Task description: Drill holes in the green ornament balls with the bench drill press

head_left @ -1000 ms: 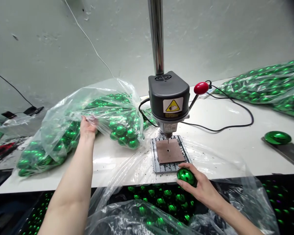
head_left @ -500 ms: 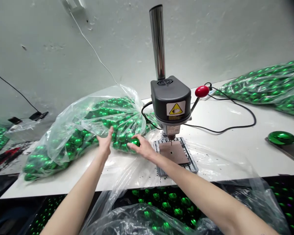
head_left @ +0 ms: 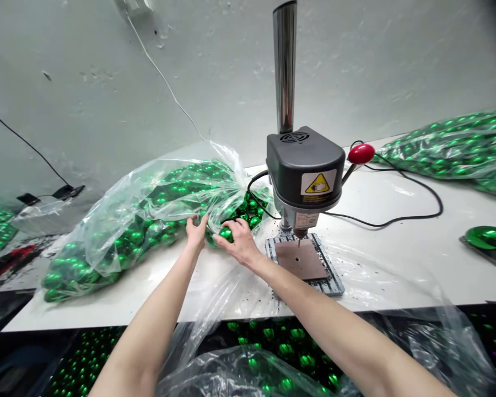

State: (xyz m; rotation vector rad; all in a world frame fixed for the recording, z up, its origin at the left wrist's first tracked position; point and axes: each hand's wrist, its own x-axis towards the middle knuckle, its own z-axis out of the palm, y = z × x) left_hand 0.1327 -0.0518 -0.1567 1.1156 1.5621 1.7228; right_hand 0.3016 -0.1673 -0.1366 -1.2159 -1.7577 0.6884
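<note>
A big clear plastic bag (head_left: 119, 190) full of shiny green balls lies on the white table to the left of the drill press (head_left: 303, 165). At the bag's front edge, my left hand (head_left: 197, 234) grips the plastic between thumb and fingers, which the film partly hides. Just to its right, my right hand (head_left: 243, 242) has its thumb and fingers curled around a shiny green ball (head_left: 225, 234) at the bag's opening. More loose green balls (head_left: 253, 208) show behind that hand, beside the press's cable.
The drill press has a red-knobbed lever (head_left: 361, 154) and a base with a brown board (head_left: 301, 260), with dark shavings around it. Another bag of green balls (head_left: 458, 149) lies at right, near a green disc-like piece (head_left: 488, 238). Below the table edge, plastic film (head_left: 231, 369) covers more balls.
My left hand has moved right, closer to my right hand, and closed on the bag's edge. More balls show at the opening. The view has shifted slightly left.
</note>
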